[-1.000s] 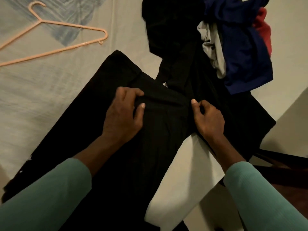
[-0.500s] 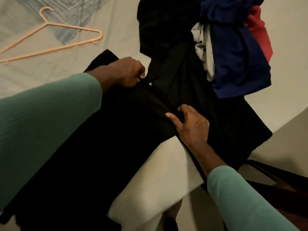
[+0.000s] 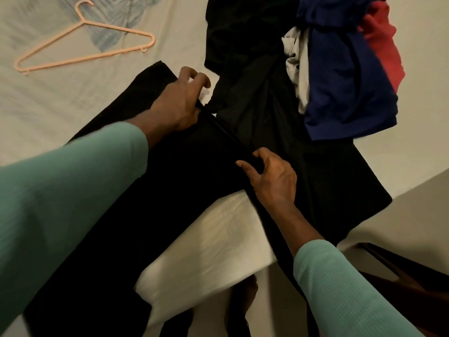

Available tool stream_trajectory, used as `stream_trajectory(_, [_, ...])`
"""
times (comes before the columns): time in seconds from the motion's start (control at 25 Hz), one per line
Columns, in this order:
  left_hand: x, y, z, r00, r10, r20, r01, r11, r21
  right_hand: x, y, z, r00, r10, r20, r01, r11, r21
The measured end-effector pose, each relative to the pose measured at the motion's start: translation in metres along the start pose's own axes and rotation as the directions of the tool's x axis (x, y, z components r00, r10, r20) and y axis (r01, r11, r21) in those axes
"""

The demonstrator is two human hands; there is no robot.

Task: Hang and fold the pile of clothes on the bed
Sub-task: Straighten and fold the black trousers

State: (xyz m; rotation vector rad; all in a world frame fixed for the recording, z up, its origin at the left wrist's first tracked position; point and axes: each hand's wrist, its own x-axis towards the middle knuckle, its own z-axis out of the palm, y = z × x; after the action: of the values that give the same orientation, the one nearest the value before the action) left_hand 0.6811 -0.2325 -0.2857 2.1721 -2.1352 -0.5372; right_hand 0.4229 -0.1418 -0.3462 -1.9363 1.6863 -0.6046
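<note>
The left hand (image 3: 179, 103) has loosened since half a second ago: then it was a fist on the far edge of the black garment (image 3: 145, 190), now its fingers are spread and only lightly bent, the tips lifted past the corner over the sheet, gripping nothing, the heel of the hand on the cloth. The right hand (image 3: 274, 183) has kept its place at the same edge.

Nearest are two green sleeves, the left (image 3: 60, 190) across the garment, the right (image 3: 340, 288) coming in from the bed's corner. The right hand's fingers are curled down onto the folded edge with the thumb stretched out over the cloth; whether they pinch it or only press, I cannot tell. The garment lies flat and long on the bed (image 3: 218, 239), running from the lower left up to both hands.

Just beyond, touching its far edge, is the pile (image 3: 243, 45): black cloth, with a blue piece (image 3: 345, 93), a grey one (image 3: 298, 64) and a red one (image 3: 381, 45) bunched on its right. Well apart, far left, a pink hanger (image 3: 83, 21) lies flat on the sheet
</note>
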Motion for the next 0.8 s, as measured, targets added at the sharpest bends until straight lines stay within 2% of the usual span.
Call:
stream_trajectory(0.08, [-0.044,0.009,0.019,0.978,-0.07,-0.196,0.026,0.975,-0.219,0.001,-0.003,-0.006,0.998,0.053,0.043,-0.052,0.999,-0.01])
stream_trajectory(0.16, [-0.107,0.015,0.036,0.949,-0.082,-0.304,-0.018,0.949,-0.314,0.004,-0.01,-0.012,0.99,0.12,0.081,-0.116,0.992,-0.052])
stream_trajectory(0.28, [-0.211,0.016,0.055,0.974,-0.036,-0.222,-0.012,0.977,-0.213,0.006,-0.023,-0.023,0.918,0.352,0.182,-0.348,0.936,-0.057])
stream_trajectory(0.4, [-0.288,0.003,0.074,0.995,-0.063,-0.076,0.065,0.998,0.022,-0.003,-0.032,-0.026,0.801,0.541,0.257,-0.583,0.802,0.129])
stream_trajectory(0.48, [-0.315,-0.003,0.086,0.986,-0.164,-0.026,0.165,0.984,0.069,-0.008,-0.038,-0.025,0.748,0.618,0.242,-0.664,0.692,0.284])
stream_trajectory(0.6, [-0.332,0.002,0.094,0.948,-0.307,-0.081,0.305,0.952,-0.04,-0.006,-0.046,-0.024,0.721,0.68,0.133,-0.615,0.539,0.576])
stream_trajectory(0.68, [-0.337,0.01,0.093,0.938,-0.32,-0.136,0.313,0.947,-0.071,-0.006,-0.046,-0.026,0.752,0.655,0.075,-0.551,0.562,0.617])
stream_trajectory(0.8, [-0.35,0.014,0.099,0.95,-0.26,-0.17,0.254,0.965,-0.058,-0.012,-0.045,-0.023,0.772,0.631,0.079,-0.576,0.642,0.505])
